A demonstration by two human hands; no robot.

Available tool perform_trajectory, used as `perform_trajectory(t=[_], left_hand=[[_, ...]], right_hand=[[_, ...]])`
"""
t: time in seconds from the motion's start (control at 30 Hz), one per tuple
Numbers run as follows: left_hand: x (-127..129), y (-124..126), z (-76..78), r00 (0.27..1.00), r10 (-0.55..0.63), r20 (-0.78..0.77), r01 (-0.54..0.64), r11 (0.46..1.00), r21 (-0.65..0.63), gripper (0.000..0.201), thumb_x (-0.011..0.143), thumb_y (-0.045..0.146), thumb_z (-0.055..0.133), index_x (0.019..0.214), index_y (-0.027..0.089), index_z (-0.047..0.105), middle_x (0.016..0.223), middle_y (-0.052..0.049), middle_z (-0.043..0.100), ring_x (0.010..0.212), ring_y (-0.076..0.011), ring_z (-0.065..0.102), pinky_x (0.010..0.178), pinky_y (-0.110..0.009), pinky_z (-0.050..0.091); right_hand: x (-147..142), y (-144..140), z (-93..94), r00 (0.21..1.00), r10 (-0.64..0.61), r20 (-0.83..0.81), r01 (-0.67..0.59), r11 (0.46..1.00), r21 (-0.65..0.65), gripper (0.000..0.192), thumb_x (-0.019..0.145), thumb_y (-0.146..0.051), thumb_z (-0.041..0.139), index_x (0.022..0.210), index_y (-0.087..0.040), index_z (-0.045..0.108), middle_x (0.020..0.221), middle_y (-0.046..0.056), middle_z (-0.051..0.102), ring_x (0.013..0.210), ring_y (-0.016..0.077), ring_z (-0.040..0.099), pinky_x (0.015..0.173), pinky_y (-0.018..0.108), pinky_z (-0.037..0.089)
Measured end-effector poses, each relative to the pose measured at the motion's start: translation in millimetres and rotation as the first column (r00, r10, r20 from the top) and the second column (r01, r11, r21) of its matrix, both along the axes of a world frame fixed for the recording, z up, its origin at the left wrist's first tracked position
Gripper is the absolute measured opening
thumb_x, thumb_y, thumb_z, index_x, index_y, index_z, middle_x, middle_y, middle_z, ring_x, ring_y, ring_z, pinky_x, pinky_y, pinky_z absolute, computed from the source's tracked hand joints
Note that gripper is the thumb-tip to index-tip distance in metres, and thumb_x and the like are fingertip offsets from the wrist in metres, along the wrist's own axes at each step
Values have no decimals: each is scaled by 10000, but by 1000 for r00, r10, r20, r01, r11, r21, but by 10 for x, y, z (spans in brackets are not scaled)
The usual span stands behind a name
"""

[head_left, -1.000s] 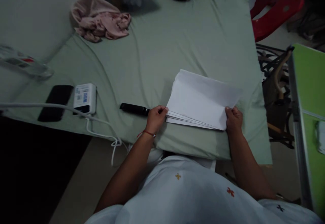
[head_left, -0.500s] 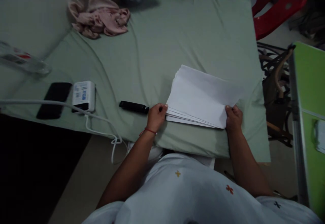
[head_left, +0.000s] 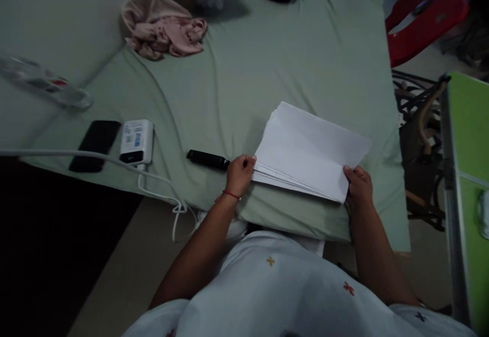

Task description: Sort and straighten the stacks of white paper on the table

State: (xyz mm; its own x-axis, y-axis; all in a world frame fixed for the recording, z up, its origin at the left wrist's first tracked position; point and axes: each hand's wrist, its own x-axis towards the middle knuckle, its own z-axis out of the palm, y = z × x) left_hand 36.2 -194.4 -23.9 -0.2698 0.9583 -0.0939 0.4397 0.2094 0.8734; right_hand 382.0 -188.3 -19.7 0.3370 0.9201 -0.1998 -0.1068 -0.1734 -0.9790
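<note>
A stack of white paper sheets [head_left: 305, 148] is held between my two hands, above the near edge of the cloth-covered table. My left hand [head_left: 240, 174], with a red string on its wrist, pinches the stack's left near corner. Along that near side the sheets' edges fan apart slightly. My right hand [head_left: 358, 184] is closed on the right edge, thumb on top, its other fingers partly hidden. The sheets' right far corner bends up a little. Just left of my left hand lies a black stapler-like object [head_left: 208, 159], its kind unclear.
On the pale green tablecloth [head_left: 260, 56] lie a white power bank [head_left: 136, 140] with a white cable, a black phone [head_left: 94, 146] and a pink cloth [head_left: 168, 33]. A clear plastic bottle [head_left: 46, 84] lies left. Right of the table stand a red chair [head_left: 428, 28] and a green table [head_left: 468, 123].
The whole view has shifted slightly, so the table things appear further right. Both hands keep hold of the paper stack, its right side a little lower in view.
</note>
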Motion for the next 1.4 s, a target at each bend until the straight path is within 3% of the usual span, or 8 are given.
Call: perform_trajectory(t=[0.43, 0.57, 0.77, 0.9, 1.07, 1.13, 1.27, 1.4], left_hand=[[4, 1, -28, 997, 40, 59, -39, 999, -18, 312, 873, 433, 623, 663, 202, 605, 628, 22, 576, 657, -145, 532, 657, -265, 409], [18, -39, -55, 982, 84, 172, -88, 996, 13, 266, 899, 461, 608, 890, 197, 645, 825, -21, 661, 768, -161, 610, 686, -265, 481], [-14, 78, -25, 945, 68, 319, -128, 977, 172, 490, 849, 498, 736, 1219, 200, 615, 1199, -118, 715, 1139, -212, 667, 1011, -340, 504], [-42, 269, 109, 898, -89, 431, 19, 986, 164, 487, 804, 589, 756, 1054, 173, 719, 1028, -87, 756, 1008, -227, 702, 924, -355, 553], [-103, 363, 357, 862, -174, 476, 32, 956, 291, 476, 727, 620, 811, 928, 189, 786, 985, -51, 779, 959, -232, 709, 925, -402, 575], [-149, 344, 383, 856, -214, 471, 71, 951, 302, 481, 657, 599, 866, 911, 198, 789, 980, -53, 780, 977, -248, 714, 943, -424, 576], [-208, 273, 234, 867, -244, 435, 175, 965, 194, 438, 553, 528, 924, 768, 193, 739, 809, -46, 736, 890, -259, 713, 861, -416, 596], [-212, 255, 25, 905, -165, 392, 133, 985, 107, 383, 571, 465, 897, 685, 181, 667, 720, -42, 668, 832, -251, 692, 775, -385, 592]], right_hand=[[55, -130, 48, 1000, -2, -25, 1, 999, -38, 410, 589, -467, 894, 832, -207, 691, 661, 2, 695, 640, 215, 687, 616, 358, 575], [60, -117, 60, 1000, 7, 16, -7, 1000, 3, 417, 626, -477, 884, 879, -202, 700, 715, -8, 699, 621, 159, 628, 605, 301, 527], [25, -44, 124, 995, 20, 98, -29, 995, 97, 371, 687, -496, 865, 819, -205, 676, 700, -27, 651, 606, 110, 537, 585, 246, 450], [-29, 92, 256, 982, 21, 190, -64, 973, 223, 349, 745, -526, 818, 872, -224, 700, 766, -1, 667, 731, 152, 604, 690, 291, 507], [58, 247, 452, 966, -70, 249, -20, 939, 342, 464, 705, -595, 833, 589, -256, 539, 547, -26, 476, 591, 155, 513, 593, 315, 479], [102, 271, 484, 971, -45, 237, -44, 933, 358, 445, 648, -609, 868, 611, -268, 585, 582, -12, 537, 647, 179, 567, 653, 349, 519], [92, 300, 398, 967, 114, 228, -170, 955, 243, 378, 525, -463, 956, 691, -234, 706, 723, 7, 677, 748, 192, 638, 770, 393, 551], [49, 328, 255, 962, 144, 232, -186, 967, 173, 255, 594, -367, 915, 719, -224, 744, 757, 6, 713, 743, 181, 647, 781, 405, 552]])
